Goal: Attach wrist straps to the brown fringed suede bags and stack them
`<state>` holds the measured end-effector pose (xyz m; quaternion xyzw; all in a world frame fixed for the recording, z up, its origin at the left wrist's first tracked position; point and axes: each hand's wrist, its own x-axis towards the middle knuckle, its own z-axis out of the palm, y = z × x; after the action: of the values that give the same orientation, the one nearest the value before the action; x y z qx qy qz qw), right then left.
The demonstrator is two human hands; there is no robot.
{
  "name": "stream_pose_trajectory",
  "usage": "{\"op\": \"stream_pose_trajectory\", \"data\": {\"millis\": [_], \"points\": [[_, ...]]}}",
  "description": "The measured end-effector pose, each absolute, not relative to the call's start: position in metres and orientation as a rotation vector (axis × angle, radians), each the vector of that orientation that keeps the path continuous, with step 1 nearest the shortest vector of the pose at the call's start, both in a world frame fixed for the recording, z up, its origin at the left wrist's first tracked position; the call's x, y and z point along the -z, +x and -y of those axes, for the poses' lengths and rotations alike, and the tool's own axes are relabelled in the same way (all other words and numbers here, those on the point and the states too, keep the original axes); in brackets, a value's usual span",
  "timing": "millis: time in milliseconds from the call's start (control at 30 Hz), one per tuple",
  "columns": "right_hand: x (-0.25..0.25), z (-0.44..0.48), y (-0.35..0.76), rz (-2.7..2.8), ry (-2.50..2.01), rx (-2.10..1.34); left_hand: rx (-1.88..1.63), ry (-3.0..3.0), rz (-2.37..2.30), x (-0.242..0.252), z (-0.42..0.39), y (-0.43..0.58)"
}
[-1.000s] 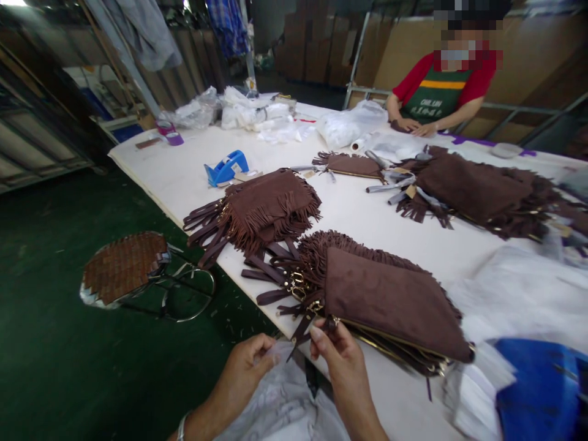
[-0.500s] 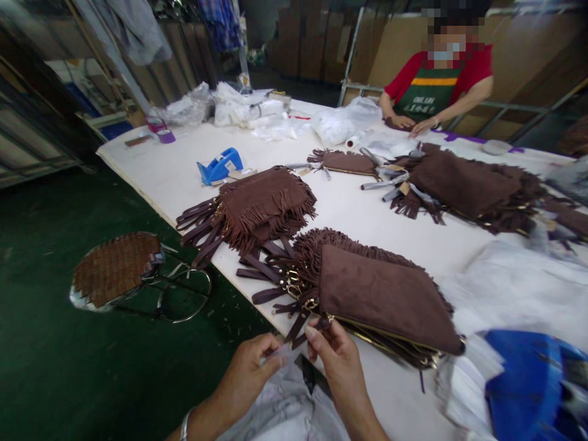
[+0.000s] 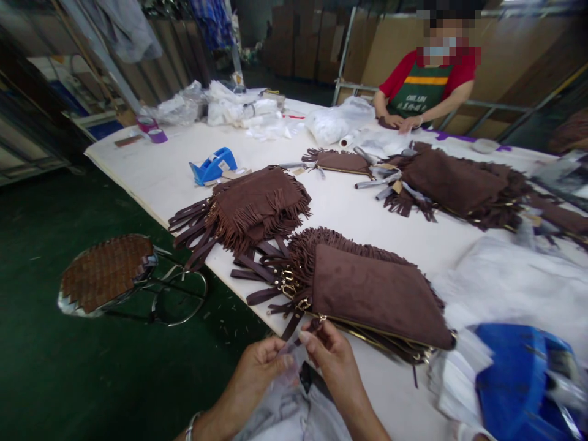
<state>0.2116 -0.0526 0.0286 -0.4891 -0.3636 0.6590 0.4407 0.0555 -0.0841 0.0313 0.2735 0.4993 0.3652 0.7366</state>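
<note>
In the head view a stack of brown suede pouches (image 3: 381, 297) lies near the table's edge, with gold zips along its side and straps with gold clasps at its left end. My right hand (image 3: 337, 364) pinches a dark brown strap (image 3: 316, 324) beside a gold clasp at the stack's near corner. Just left of it, my left hand (image 3: 260, 373) is closed on a thin piece of clear plastic film (image 3: 285, 366). The film reaches towards the strap; whether it is wrapped round it I cannot tell.
Fringed brown pouches (image 3: 261, 199) lie farther back, near a blue tape dispenser (image 3: 215, 165). More pouches (image 3: 452, 180) are at the right. A blue container (image 3: 509, 380) stands near right, and a stool (image 3: 108, 269) on the floor. Across the table a person (image 3: 420, 92) handles something brown.
My left hand has come closer to my right with the film, nearer the strap. My right hand keeps its pinch. The whole view has shifted slightly, so the table's things appear farther left.
</note>
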Motion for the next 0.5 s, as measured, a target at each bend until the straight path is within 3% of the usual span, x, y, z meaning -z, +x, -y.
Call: {"op": "stream_pose_trajectory", "data": {"millis": [233,500], "points": [[-0.034,0.051,0.222,0.852,-1.230,-1.587,-0.870,0.578,-1.088,-0.027,0.071,0.075],[-0.038,0.053,0.206,0.350,-1.167,-1.544,-0.911,0.584,-1.097,-0.037,0.062,0.083]]}}
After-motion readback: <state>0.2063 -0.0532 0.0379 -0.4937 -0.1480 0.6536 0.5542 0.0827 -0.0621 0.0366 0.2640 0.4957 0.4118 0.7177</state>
